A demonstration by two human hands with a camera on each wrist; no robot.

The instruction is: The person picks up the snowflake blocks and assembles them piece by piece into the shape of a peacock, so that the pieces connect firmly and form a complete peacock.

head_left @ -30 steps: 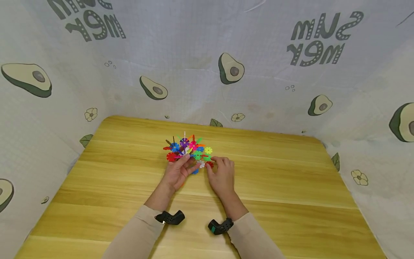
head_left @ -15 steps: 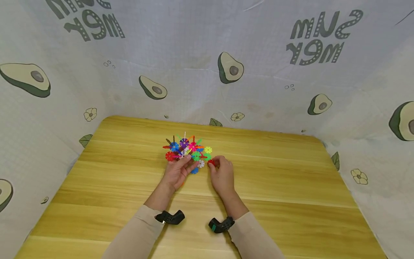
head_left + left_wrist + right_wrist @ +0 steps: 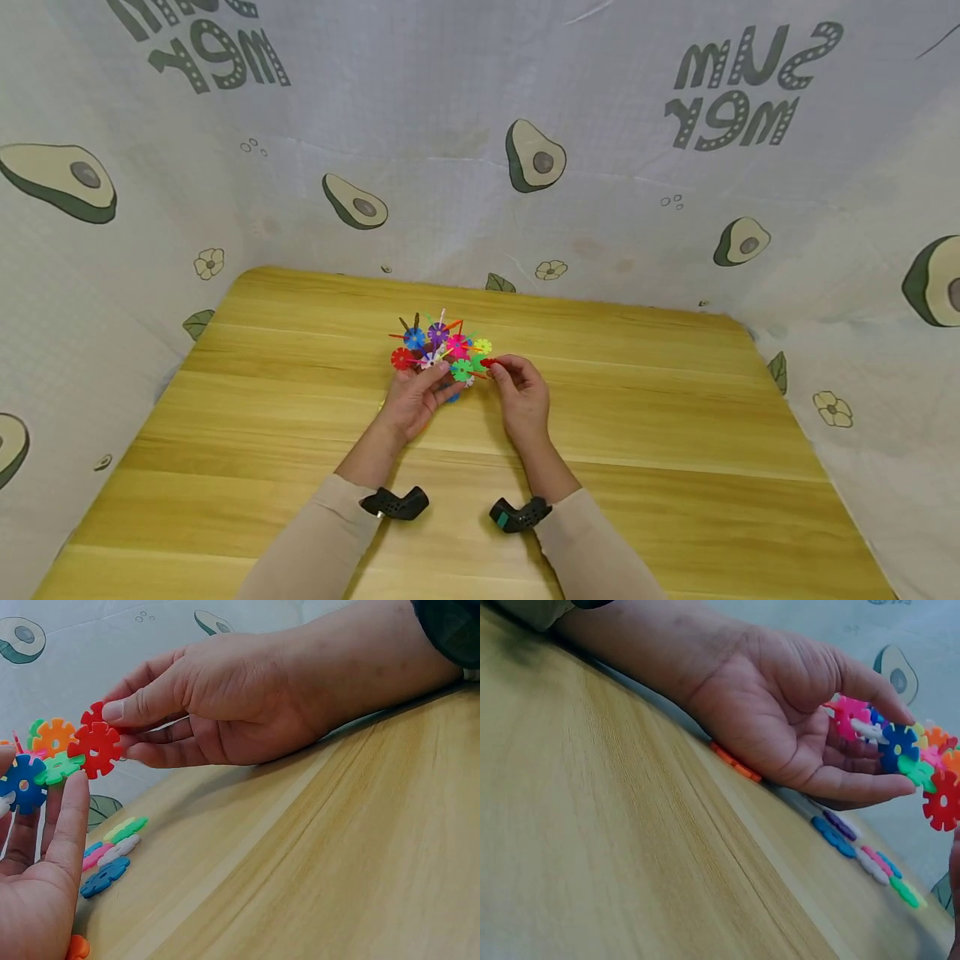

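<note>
A spiky cluster of interlocking plastic snowflake discs (image 3: 438,335) in many colours is held up in my left hand (image 3: 415,403), fingers and thumb around its near side. Between thumb and fingers of my right hand (image 3: 525,406) is a red snowflake disc (image 3: 91,714), pinched at the cluster's right side. In the left wrist view it overlaps another red disc (image 3: 95,752), which joins onto a green disc (image 3: 60,768). The right wrist view shows the left fingers curled behind a dark blue disc (image 3: 898,749), with only a sliver of the right hand (image 3: 955,877) at the edge.
On the wooden table (image 3: 660,433) lie several loose discs below the hands, among them a blue disc (image 3: 105,877) and a green disc (image 3: 904,892). An orange disc (image 3: 736,761) lies by the left wrist. A printed curtain (image 3: 450,108) hangs behind the table.
The right hand has pinched the red disc and raised it slightly up to the cluster's right side. The cluster has turned and shifted a little to the right in the left hand.
</note>
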